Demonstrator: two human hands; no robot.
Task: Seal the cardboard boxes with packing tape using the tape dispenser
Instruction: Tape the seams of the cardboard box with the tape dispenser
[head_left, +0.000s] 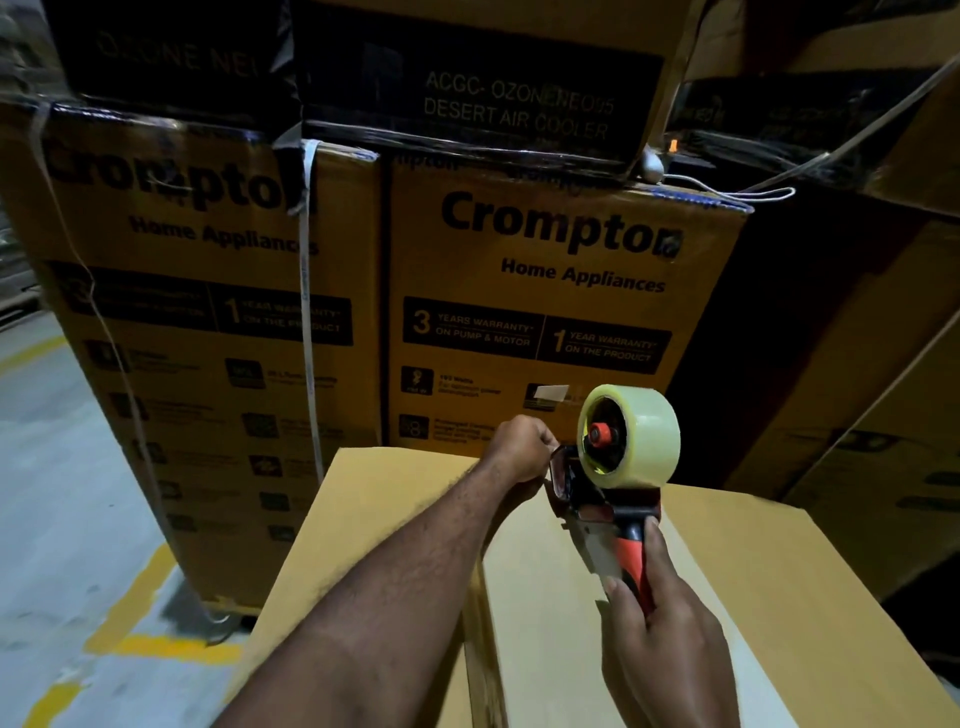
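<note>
The right hand is wrapped around the red-and-black handle of the tape dispenser, holding it raised with the tape roll uppermost. The left hand is at the dispenser's front end, its fingers curled and pinching there. It is probably pinching the loose tape end, but the clear strip cannot be made out.

Directly below the dispenser is the plain cardboard box. Its flaps are closed, and the seam, below and left of the dispenser, looks untaped. Beyond the dispenser stand stacked printed cartons, and the floor is far to its left.

The step appears to be freeing the tape's leading end, so sealing has barely begun. Next, the end must be drawn out, stuck over the box's far edge in line with the seam, and the dispenser pulled back along it under steady pressure.
</note>
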